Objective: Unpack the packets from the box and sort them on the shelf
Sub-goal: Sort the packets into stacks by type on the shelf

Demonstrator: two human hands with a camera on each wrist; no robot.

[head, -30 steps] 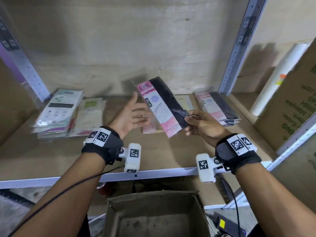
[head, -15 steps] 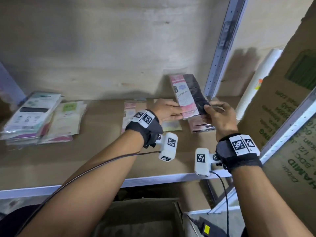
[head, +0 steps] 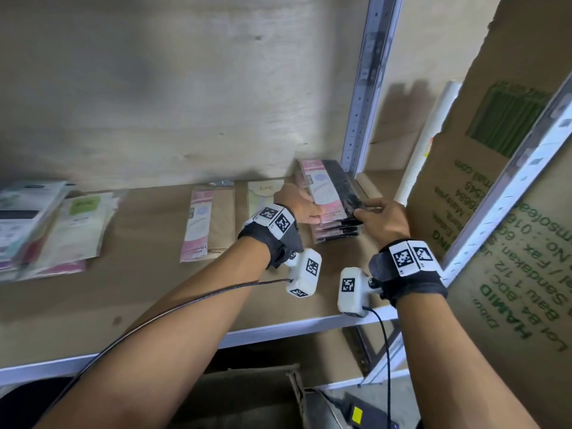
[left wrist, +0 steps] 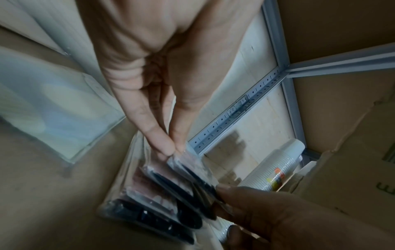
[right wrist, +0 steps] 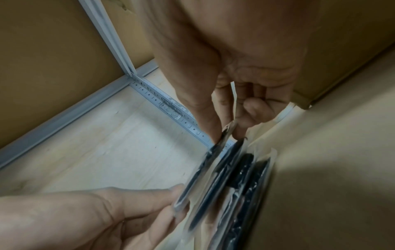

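A pink-and-black packet (head: 331, 188) lies tilted on top of a stack of like packets (head: 337, 232) at the right end of the shelf (head: 139, 292), by the metal upright. My left hand (head: 301, 207) pinches the packet's left edge. In the left wrist view my left fingertips (left wrist: 171, 147) meet on the packet's corner (left wrist: 192, 167). My right hand (head: 379, 213) pinches its right edge. In the right wrist view thumb and finger close on the packet's clear rim (right wrist: 227, 133), with the stack (right wrist: 245, 194) below.
Other packets lie on the shelf: a pink-brown one (head: 204, 224), a green one (head: 263, 193), and piles at the left (head: 55, 224). A metal upright (head: 362, 103), a white cup sleeve (head: 424, 144) and a printed carton (head: 510, 227) crowd the right. An open box (head: 247, 397) sits below.
Both hands carried the pink-and-black packet right and back, down onto the stack by the upright. My left hand, open a second ago, now pinches the packet's left edge.
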